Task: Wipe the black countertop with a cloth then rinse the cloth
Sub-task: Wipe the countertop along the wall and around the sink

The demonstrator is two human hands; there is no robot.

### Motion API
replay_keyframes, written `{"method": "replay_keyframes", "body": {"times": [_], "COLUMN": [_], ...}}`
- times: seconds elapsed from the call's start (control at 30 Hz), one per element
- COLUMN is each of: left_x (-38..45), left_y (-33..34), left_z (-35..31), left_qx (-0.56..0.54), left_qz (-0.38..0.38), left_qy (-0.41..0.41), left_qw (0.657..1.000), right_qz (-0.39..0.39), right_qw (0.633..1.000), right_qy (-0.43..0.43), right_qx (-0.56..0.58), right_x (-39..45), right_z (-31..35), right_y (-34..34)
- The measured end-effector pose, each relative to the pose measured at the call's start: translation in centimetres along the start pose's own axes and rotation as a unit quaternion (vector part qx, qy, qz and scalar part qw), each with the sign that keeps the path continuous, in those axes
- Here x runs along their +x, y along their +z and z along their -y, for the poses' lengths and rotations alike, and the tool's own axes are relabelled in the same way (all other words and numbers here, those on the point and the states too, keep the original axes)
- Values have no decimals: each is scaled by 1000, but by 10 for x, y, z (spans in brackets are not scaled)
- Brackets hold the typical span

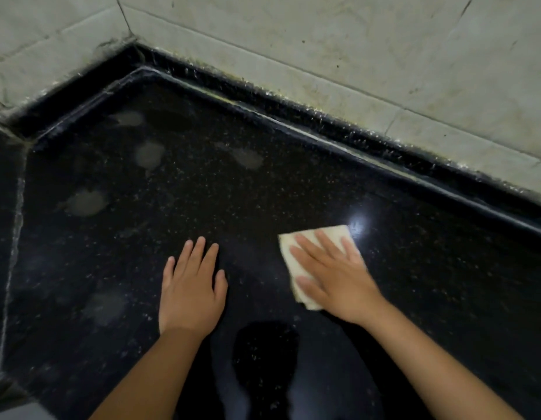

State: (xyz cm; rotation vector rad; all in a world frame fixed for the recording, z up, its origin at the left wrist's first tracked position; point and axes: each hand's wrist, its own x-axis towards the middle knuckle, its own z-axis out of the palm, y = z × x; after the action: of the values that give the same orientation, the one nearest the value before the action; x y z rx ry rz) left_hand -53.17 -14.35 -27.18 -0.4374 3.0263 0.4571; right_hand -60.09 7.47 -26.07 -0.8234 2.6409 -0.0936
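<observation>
The right hand [336, 277] lay flat, fingers straight, pressing a folded cream cloth [296, 265] onto the countertop [293, 183] — glossy, speckled black stone — nearer its front edge than its back one. The left hand [192, 286] rested beside it, fingers spread, grasping nothing. Pale smears [86, 203] dulled the stone toward the left rear corner — grimy tiles [354, 47] behind.

Your view is dim; the black bench [202, 207] swallows most light. A bright glare spot [357, 223] reflects overhead light, your head's dark reflection [264, 356] sits below, and your right hand [336, 277] is motion-blurred. Wall lines bow at the edges.
</observation>
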Motion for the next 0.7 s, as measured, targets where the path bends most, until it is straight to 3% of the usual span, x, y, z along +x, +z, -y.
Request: {"method": "replay_keyframes", "body": {"times": [0.17, 0.37, 0.5, 0.7], "left_x": [2, 3, 2, 2], "left_y": [0, 5, 6, 5], "left_z": [1, 4, 5, 5], "left_qx": [6, 19, 21, 22], "left_qz": [-3, -3, -11, -7], "left_qy": [8, 8, 10, 9], "left_qw": [1000, 1000, 1000, 1000], "right_qz": [-25, -78, -73, -53], "right_qw": [967, 907, 925, 983], "right_qy": [250, 391, 341, 149], "right_qx": [35, 133, 150, 95], "right_x": [2, 113, 165, 159], "right_z": [-87, -64, -19, 33], "right_y": [-24, -54, -62, -46]}}
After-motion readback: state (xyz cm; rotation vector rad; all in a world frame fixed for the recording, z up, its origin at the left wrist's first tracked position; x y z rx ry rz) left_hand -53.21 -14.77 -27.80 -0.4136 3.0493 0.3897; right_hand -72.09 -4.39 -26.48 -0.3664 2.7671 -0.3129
